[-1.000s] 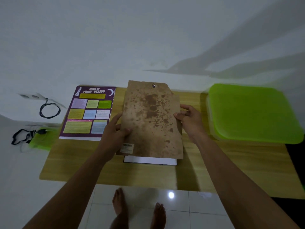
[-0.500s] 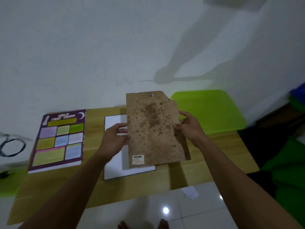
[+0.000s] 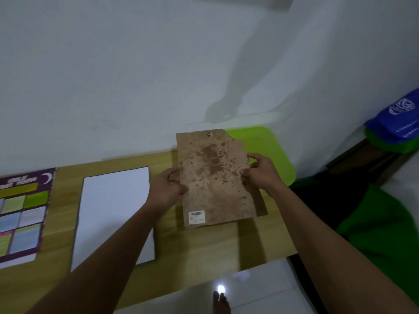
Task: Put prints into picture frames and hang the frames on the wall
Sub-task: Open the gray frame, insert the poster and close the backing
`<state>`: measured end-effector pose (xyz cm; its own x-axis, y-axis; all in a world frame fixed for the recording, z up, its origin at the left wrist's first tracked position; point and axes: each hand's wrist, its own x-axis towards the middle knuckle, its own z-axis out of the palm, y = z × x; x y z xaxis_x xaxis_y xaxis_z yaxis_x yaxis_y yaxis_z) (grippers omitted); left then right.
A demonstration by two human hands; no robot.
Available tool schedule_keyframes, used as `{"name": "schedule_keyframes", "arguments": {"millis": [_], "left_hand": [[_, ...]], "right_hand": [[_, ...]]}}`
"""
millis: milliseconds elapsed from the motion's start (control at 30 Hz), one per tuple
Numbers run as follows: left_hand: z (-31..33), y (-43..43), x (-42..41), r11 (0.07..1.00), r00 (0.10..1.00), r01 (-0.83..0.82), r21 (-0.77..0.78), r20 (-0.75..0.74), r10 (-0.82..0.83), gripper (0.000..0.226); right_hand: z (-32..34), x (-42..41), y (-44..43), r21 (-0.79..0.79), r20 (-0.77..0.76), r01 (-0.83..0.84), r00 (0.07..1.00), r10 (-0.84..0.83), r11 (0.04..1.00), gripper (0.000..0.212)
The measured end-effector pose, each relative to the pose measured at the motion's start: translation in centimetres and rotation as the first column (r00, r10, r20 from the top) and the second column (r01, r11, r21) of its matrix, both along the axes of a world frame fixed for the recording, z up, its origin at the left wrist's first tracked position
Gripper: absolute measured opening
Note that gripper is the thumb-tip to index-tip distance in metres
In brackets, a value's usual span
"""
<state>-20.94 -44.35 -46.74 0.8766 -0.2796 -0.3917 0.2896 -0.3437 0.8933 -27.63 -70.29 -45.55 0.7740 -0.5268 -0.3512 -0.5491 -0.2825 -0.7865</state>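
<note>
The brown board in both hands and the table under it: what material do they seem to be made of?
The brown board looks like thin pressed fibreboard: matte, dark-stained, one top corner broken off, a metal hanger near its top edge. The table looks like light wood or wood-look laminate, with faint grain; which one is unclear.

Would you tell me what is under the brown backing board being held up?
Under the brown backing board: bare wooden table and its shadow. Its far corner overlaps the green lid. Anything directly beneath stays hidden.
</note>
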Motion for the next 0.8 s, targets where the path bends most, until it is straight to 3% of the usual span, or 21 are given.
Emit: {"name": "schedule_keyframes", "arguments": {"millis": [233, 400, 533, 700, 800], "left_hand": [[-2.7, -6.7, 1.2, 0.986, 0.996, -0.039, 0.165, 0.089, 0.025, 0.071], [-2.9, -8.9, 1.2, 0.944, 0.983, -0.036, 0.329, 0.184, -0.027, 0.063], [-2.7, -9.3, 0.9, 0.906, 0.966, -0.041, 0.422, 0.249, -0.072, 0.065], [-2.5, -9.6, 0.3, 0.828, 0.917, -0.013, 0.560, 0.337, -0.214, 0.065], [-3.0, -9.6, 0.2, 0.775, 0.855, 0.067, 0.628, 0.364, -0.369, 0.068]], "right_hand": [[-2.1, 2.8, -6.5, -0.083, -0.054, -0.071, 0.996, 0.067, 0.994, 0.062], [-3.4, 3.3, -8.0, -0.116, -0.096, -0.143, 0.987, 0.132, 0.983, 0.060], [-3.5, 3.1, -7.8, -0.208, -0.092, -0.208, 0.977, 0.192, 0.956, 0.044], [-4.0, 2.0, -7.6, -0.463, -0.194, -0.350, 0.936, 0.292, 0.814, 0.043], [-3.8, 1.3, -6.9, -0.525, -0.238, -0.456, 0.890, 0.390, 0.719, 0.050]]}}
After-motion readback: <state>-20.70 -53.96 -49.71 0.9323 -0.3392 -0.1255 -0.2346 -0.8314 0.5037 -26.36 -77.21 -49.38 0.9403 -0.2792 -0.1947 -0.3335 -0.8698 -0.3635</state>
